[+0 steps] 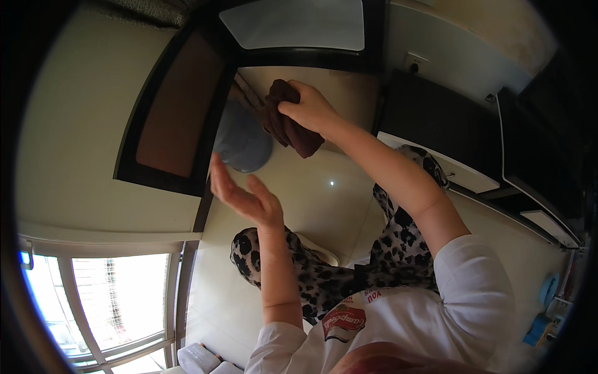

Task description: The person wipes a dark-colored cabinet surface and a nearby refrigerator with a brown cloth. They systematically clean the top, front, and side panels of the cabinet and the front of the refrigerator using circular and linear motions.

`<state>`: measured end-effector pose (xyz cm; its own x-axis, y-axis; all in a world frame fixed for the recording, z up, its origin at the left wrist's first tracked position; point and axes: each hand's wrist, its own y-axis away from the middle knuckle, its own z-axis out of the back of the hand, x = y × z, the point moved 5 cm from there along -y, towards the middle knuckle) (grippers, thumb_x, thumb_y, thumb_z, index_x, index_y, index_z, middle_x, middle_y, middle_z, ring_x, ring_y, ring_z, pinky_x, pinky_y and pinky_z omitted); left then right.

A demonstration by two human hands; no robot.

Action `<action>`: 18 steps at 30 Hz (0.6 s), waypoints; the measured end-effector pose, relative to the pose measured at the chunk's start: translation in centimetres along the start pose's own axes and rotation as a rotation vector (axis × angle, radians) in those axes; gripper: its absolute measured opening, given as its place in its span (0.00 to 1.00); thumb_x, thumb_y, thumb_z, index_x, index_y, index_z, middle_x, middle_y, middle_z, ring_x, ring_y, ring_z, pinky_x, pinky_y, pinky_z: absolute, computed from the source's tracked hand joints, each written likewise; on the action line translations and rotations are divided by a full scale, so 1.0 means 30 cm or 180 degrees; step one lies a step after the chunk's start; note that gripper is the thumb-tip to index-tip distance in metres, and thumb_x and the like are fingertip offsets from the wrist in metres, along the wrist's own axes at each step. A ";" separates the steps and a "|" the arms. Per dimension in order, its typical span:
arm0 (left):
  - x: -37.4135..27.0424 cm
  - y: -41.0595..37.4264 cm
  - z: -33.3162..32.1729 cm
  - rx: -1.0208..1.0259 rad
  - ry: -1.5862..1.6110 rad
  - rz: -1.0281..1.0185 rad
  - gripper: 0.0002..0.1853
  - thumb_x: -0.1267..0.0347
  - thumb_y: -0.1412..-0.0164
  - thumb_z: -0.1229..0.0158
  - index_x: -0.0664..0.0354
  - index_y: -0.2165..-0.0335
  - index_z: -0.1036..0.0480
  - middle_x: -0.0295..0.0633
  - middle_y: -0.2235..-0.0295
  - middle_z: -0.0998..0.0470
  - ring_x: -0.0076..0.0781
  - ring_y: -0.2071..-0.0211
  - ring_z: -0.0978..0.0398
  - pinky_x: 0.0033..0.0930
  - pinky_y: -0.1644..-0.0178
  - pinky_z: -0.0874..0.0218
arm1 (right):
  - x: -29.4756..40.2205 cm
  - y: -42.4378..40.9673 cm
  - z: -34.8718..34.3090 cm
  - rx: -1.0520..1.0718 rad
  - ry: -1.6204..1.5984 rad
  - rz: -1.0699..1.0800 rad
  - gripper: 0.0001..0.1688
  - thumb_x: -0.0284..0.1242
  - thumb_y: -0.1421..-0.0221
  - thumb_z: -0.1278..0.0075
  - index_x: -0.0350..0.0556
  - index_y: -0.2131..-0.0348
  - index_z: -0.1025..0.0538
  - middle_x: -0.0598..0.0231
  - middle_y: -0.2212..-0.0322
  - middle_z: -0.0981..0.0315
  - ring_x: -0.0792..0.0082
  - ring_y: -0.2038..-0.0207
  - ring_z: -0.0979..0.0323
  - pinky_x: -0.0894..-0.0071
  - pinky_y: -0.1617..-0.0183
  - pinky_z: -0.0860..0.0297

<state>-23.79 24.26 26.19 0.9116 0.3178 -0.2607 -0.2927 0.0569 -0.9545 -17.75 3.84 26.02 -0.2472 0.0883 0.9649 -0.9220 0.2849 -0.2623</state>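
My right hand (310,107) grips a bunched dark maroon cloth (299,133), holding it up above the pale tiled floor (322,205). Folds of the cloth hang below my thumb and fingers. Lower and to the left is my left hand (247,196), empty, with its fingers apart. Just beyond its fingertips stands a rounded blue-grey object (245,135), partly hidden by a dark-framed piece of furniture (201,182). This furniture has a brown inset panel (177,107) and a pale glossy one (299,23).
A low black cabinet (434,107) with a white drawer front (467,170) runs along the right, below a wall socket (416,61) with a plug in it. A dark screen-like panel (546,154) rises beside it. At lower left is a bright window (121,299).
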 end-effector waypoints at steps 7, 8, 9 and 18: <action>-0.010 0.041 -0.240 0.0541 0.1890 0.1370 0.45 0.63 0.43 0.35 0.65 0.37 0.52 0.50 0.40 0.43 0.40 0.39 0.43 0.38 0.37 0.51 | 0.201 0.228 -0.025 0.0693 0.0184 0.0307 0.34 0.40 0.45 0.45 0.43 0.45 0.34 0.54 0.51 0.30 0.59 0.47 0.32 0.63 0.41 0.38; -0.008 0.019 -0.245 0.0488 0.1828 0.1425 0.43 0.64 0.43 0.35 0.65 0.38 0.51 0.49 0.42 0.40 0.40 0.41 0.41 0.38 0.37 0.49 | 0.229 0.236 -0.008 0.0741 0.0226 0.0304 0.35 0.40 0.45 0.45 0.42 0.44 0.35 0.54 0.50 0.31 0.58 0.47 0.32 0.63 0.40 0.38; -0.016 -0.010 -0.248 0.0439 0.1760 0.1479 0.41 0.65 0.43 0.35 0.66 0.39 0.49 0.48 0.44 0.38 0.39 0.42 0.39 0.37 0.38 0.48 | 0.254 0.248 0.003 0.0789 0.0260 0.0301 0.36 0.40 0.45 0.45 0.42 0.43 0.36 0.54 0.48 0.33 0.57 0.47 0.32 0.62 0.40 0.38; 0.159 -0.523 -0.408 -0.0010 0.1009 0.0640 0.30 0.75 0.44 0.45 0.70 0.43 0.42 0.51 0.50 0.30 0.39 0.51 0.29 0.35 0.47 0.35 | 0.358 0.260 0.196 -0.0631 0.0517 0.1579 0.22 0.29 0.42 0.46 0.45 0.48 0.29 0.58 0.51 0.32 0.63 0.53 0.27 0.69 0.55 0.26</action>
<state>-11.32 13.29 38.15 0.8802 0.0135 -0.4744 -0.4746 0.0199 -0.8800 -29.34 1.41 34.42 -0.5737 0.3991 0.7153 -0.6291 0.3445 -0.6968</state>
